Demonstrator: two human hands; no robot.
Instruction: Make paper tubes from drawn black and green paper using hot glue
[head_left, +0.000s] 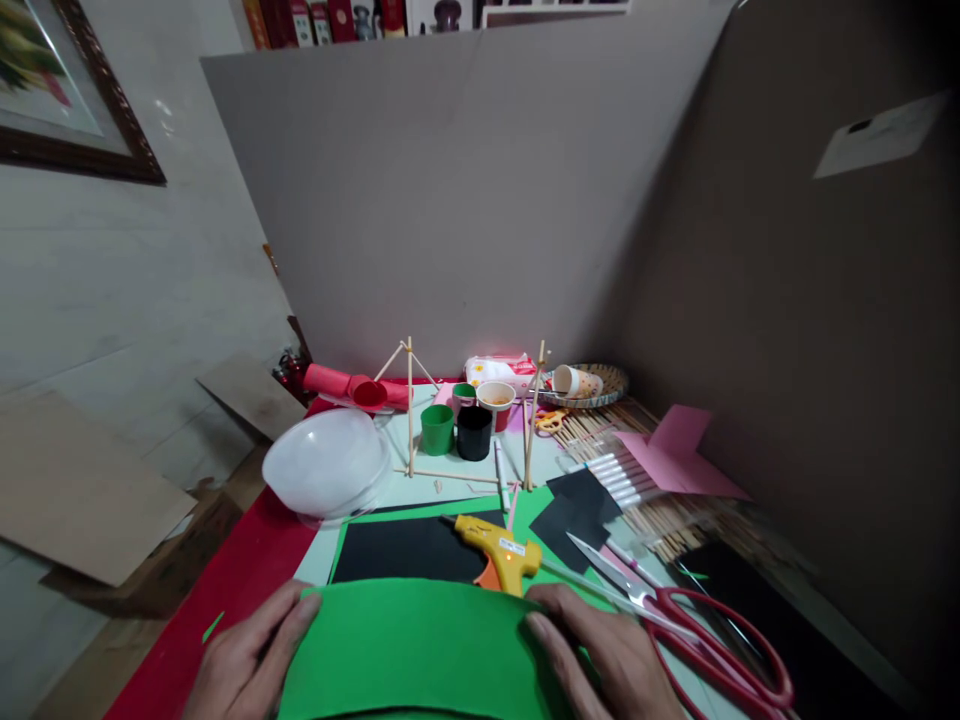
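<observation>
A curved sheet of green paper [420,645] lies at the near edge of the table. My left hand [247,660] grips its left edge, fingers over the top. My right hand [600,655] presses on its right edge with fingers closed around it. Just beyond the sheet lies a yellow glue gun [499,550] on a black sheet [405,548]. Red-handled scissors [697,640] lie right of my right hand, blades pointing left and away.
A white bowl [328,462] sits upside down at the left. Green [437,429] and black [474,432] cups stand inside a wooden stick frame [409,410]. Pink paper [679,450], white pens [619,475], skewers and a woven tray [600,385] lie right. Cardboard walls surround the table.
</observation>
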